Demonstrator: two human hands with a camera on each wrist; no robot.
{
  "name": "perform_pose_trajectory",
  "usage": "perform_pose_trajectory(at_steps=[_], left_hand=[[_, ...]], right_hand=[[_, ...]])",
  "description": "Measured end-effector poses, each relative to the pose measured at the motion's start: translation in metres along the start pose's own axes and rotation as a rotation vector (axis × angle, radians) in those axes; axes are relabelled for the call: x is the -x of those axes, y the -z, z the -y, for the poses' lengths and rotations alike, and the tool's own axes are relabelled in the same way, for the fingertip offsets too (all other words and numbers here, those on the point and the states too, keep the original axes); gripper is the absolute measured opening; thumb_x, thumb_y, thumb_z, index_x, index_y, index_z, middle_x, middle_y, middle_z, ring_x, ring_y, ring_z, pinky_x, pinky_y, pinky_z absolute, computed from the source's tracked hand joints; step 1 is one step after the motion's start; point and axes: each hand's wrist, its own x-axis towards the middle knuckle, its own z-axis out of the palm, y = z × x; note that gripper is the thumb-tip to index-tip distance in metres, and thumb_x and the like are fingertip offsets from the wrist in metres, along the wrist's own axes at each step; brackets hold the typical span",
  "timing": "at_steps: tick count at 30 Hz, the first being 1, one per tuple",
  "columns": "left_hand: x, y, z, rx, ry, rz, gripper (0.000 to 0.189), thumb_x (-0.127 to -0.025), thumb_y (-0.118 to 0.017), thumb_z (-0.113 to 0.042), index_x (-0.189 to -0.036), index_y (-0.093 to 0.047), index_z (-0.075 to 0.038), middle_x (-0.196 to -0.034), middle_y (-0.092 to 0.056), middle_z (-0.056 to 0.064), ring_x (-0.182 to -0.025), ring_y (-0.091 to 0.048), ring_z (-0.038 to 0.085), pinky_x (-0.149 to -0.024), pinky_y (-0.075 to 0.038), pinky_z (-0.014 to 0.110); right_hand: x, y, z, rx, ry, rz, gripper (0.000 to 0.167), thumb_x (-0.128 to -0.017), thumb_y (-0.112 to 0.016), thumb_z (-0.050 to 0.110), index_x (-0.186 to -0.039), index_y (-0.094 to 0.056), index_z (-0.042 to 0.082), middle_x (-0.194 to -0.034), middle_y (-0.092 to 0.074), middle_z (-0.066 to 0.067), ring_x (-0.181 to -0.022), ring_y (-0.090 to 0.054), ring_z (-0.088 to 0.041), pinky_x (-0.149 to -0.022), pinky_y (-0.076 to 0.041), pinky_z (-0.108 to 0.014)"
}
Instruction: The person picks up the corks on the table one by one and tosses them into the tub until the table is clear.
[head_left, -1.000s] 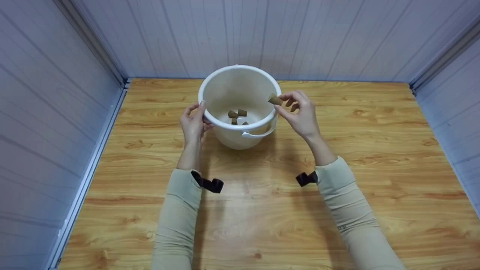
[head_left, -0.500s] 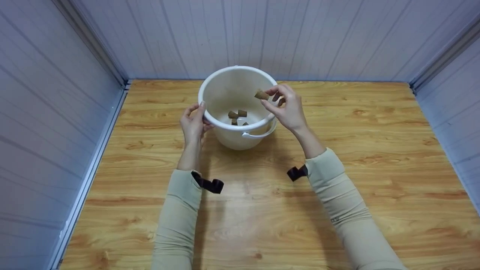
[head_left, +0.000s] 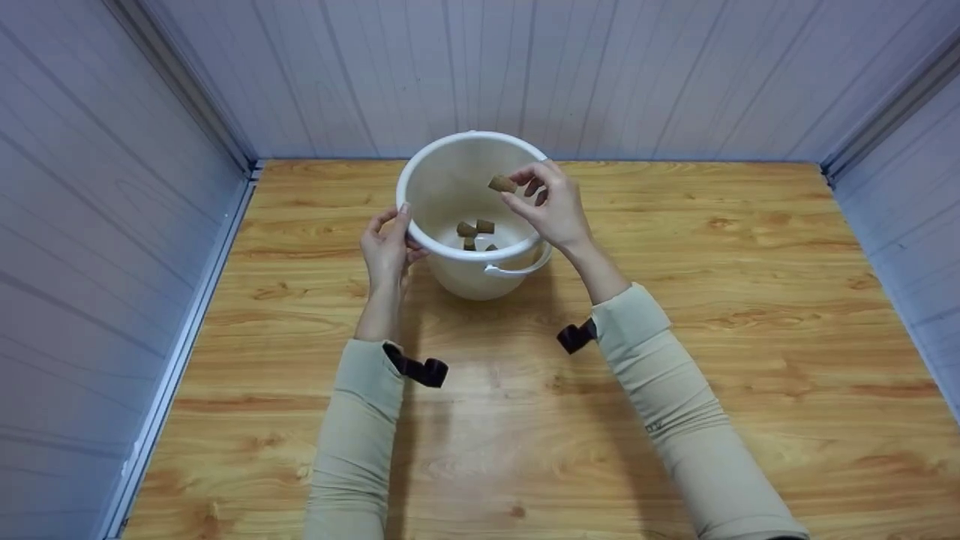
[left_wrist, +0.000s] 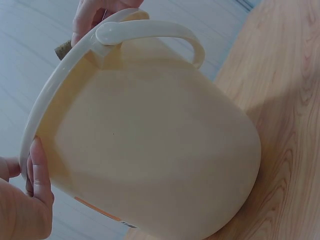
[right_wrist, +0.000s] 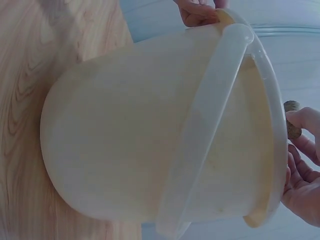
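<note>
A white plastic bucket [head_left: 480,281] stands on the wooden surface, its handle [head_left: 525,268] hanging down on the near right side. My left hand [head_left: 385,244] grips the rim at the left, thumb on top and fingers beneath on the outer wall. Over the bucket's mouth, my right hand [head_left: 559,206] pinches a brown cork stopper [head_left: 502,184] between thumb and fingertips. In the right wrist view that cork [right_wrist: 293,120] shows just past the rim. Several more corks [head_left: 485,226] lie on the bucket's floor, partly hidden by the near rim.
The wooden tabletop [head_left: 750,300] extends around the bucket. A pale panelled wall [head_left: 480,75] rises close behind it, with side walls [head_left: 90,225] at left and right. A black wrist camera [head_left: 429,372] juts from each sleeve.
My right hand has moved left with the cork, from the bucket's right rim to over its opening. The left hand and the bucket have stayed in place.
</note>
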Motion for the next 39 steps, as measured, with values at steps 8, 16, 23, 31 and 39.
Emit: perform_pose_trajectory(at_steps=[8, 16, 23, 31, 39], left_hand=[[0.000, -0.001, 0.000, -0.022, 0.009, -0.001, 0.029, -0.085, -0.061, -0.020, -0.106, -0.050, -0.003, -0.050, -0.049, 0.004, -0.038, -0.048, 0.010, -0.035, -0.047, 0.020], [-0.035, 0.013, 0.029, 0.036, -0.019, 0.015, 0.031, -0.082, -0.065, -0.026, -0.101, -0.053, -0.005, -0.055, -0.049, 0.005, -0.041, -0.047, 0.011, -0.036, -0.049, 0.023], [0.000, 0.002, 0.004, -0.050, -0.032, -0.009, 0.026, -0.087, -0.058, -0.020, -0.104, -0.050, -0.002, -0.054, -0.048, 0.004, -0.040, -0.047, 0.010, -0.037, -0.049, 0.021], [0.006, 0.000, -0.006, -0.071, -0.017, 0.019, 0.026, -0.088, -0.057, -0.017, -0.105, -0.049, 0.000, -0.052, -0.049, 0.004, -0.038, -0.048, 0.011, -0.035, -0.048, 0.023], [-0.010, 0.009, 0.005, -0.195, -0.087, 0.045, 0.035, -0.085, -0.059, -0.026, -0.108, -0.050, -0.002, -0.068, -0.056, 0.008, -0.042, -0.051, 0.010, -0.042, -0.052, 0.023]], right_hand=[[-0.002, -0.002, -0.002, 0.019, -0.055, 0.064, 0.029, -0.076, -0.071, 0.016, -0.097, -0.060, -0.002, -0.092, -0.056, -0.016, -0.075, -0.051, -0.019, -0.064, -0.046, -0.029], [0.003, 0.000, -0.003, 0.002, -0.090, 0.037, 0.029, -0.077, -0.070, 0.018, -0.098, -0.060, 0.000, -0.089, -0.056, -0.007, -0.076, -0.052, -0.019, -0.063, -0.046, -0.024], [0.011, 0.006, -0.002, -0.038, -0.121, 0.008, 0.029, -0.078, -0.069, 0.016, -0.098, -0.061, -0.002, -0.091, -0.057, -0.011, -0.079, -0.053, -0.021, -0.060, -0.044, -0.021], [0.026, 0.022, 0.027, -0.038, -0.122, -0.055, 0.023, -0.079, -0.065, 0.003, -0.095, -0.058, -0.011, -0.092, -0.056, -0.022, -0.078, -0.052, -0.026, -0.061, -0.044, -0.022], [0.044, 0.036, 0.013, -0.033, -0.089, -0.124, 0.022, -0.079, -0.064, 0.001, -0.095, -0.057, -0.012, -0.094, -0.056, -0.025, -0.077, -0.052, -0.027, -0.059, -0.043, -0.021]])
